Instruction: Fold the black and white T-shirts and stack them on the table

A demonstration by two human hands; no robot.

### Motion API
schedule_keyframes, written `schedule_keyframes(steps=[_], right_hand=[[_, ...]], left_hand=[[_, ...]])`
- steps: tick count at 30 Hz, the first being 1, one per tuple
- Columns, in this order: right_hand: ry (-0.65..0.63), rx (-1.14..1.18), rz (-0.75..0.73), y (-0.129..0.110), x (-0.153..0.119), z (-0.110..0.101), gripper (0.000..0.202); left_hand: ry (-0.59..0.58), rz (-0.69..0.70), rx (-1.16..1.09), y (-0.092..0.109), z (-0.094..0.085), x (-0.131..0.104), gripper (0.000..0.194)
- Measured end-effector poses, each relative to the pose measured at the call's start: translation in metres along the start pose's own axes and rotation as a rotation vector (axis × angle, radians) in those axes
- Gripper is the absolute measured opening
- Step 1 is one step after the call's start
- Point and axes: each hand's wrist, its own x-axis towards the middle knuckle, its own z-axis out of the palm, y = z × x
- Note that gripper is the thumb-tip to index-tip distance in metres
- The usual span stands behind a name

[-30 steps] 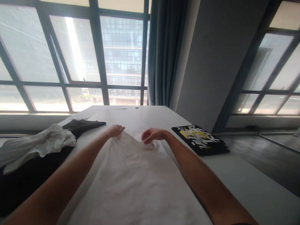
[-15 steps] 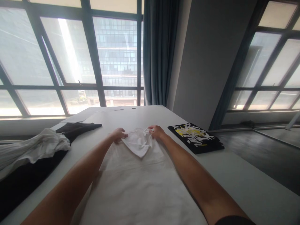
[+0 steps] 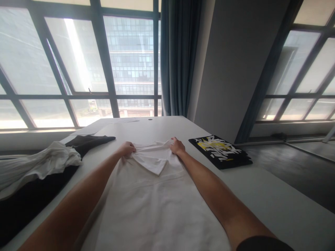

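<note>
A white shirt [image 3: 154, 202] lies lengthwise on the white table in front of me, its far end turned toward the window. Near that end a flap of its cloth hangs in a point between my hands. My left hand [image 3: 127, 149] is closed on the far left corner of the shirt, fingers pinching the fabric. At the far right corner, my right hand [image 3: 178, 145] also pinches the cloth. Between the two hands the far edge is stretched nearly straight, with a few soft creases.
To the right lies a folded black garment [image 3: 220, 151] with a white and yellow print. On the left are a crumpled white garment [image 3: 52, 160] and dark clothing [image 3: 34, 198]. The table [image 3: 162, 127] reaches toward a window and a blue-grey curtain [image 3: 175, 59].
My hands have moved farther apart, the left one to the left and the right one slightly right. The bunched far edge of the shirt is now pulled wider and smoother.
</note>
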Motion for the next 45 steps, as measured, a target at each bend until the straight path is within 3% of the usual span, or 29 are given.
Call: schedule_keyframes(steps=[4,7,10,13,22,30,36,40,45], right_hand=[[-0.038,-0.093,-0.058,0.001,-0.001,0.001,0.055],[-0.044,-0.162,-0.202,0.003,0.000,0.002,0.056],[-0.073,-0.190,-0.373,0.005,0.002,0.004,0.059],[-0.098,-0.182,-0.424,0.004,0.003,0.004,0.058],[0.035,-0.295,-0.336,-0.002,0.000,0.004,0.035],[-0.090,-0.267,-0.181,0.006,0.004,0.006,0.039],[0.079,-0.208,-0.134,0.002,0.002,0.002,0.035],[0.024,-0.085,0.004,0.001,0.004,-0.002,0.045],[0.000,-0.042,-0.043,0.004,0.007,-0.002,0.021]], left_hand=[[-0.002,-0.004,0.004,0.001,-0.001,0.000,0.025],[-0.033,0.002,-0.019,0.005,-0.001,0.001,0.038],[-0.065,0.007,-0.050,0.006,0.000,0.000,0.035],[-0.075,0.017,-0.054,0.005,0.003,-0.002,0.027],[-0.032,0.043,0.014,0.002,0.007,-0.006,0.020],[0.026,0.028,0.083,0.002,0.010,-0.005,0.023],[0.055,0.035,0.121,0.002,0.011,-0.005,0.024],[0.076,0.036,0.139,0.001,0.012,-0.005,0.025],[0.075,0.030,0.134,-0.002,0.010,-0.001,0.020]])
